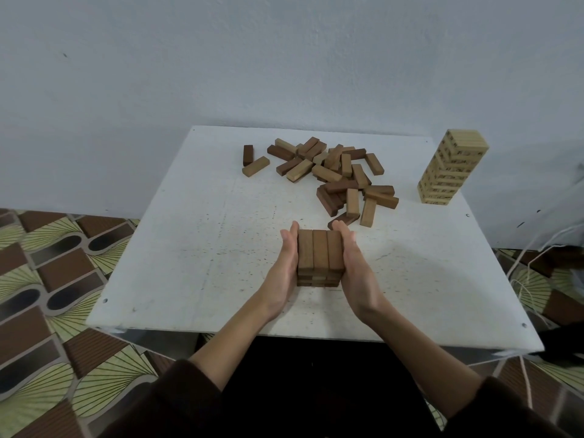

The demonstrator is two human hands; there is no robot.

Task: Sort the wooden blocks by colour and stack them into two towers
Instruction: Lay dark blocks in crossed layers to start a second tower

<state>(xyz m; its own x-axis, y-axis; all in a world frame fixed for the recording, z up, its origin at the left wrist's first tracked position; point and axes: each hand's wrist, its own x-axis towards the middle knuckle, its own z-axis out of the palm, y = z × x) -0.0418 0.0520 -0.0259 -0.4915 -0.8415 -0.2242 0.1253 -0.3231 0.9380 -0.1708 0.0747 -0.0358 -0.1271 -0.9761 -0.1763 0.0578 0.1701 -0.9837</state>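
Pressing the short dark tower point(319, 252) from both sides, we are keeping our fingers straight and our palms flat against it: the left hand point(282, 268) is touching its left face and the right hand point(354, 268) its right face, neither curling round anything. The tower is standing on the near middle of the white table point(189, 248), its top layer showing three brown blocks lying side by side and running away from us. Beyond it, a loose pile of mixed dark and light blocks point(335, 173) is lying scattered across the far half of the table. We are seeing the tall light tower point(448, 167) standing well apart at the far right corner. Dark sleeves point(177, 403) are covering our forearms.
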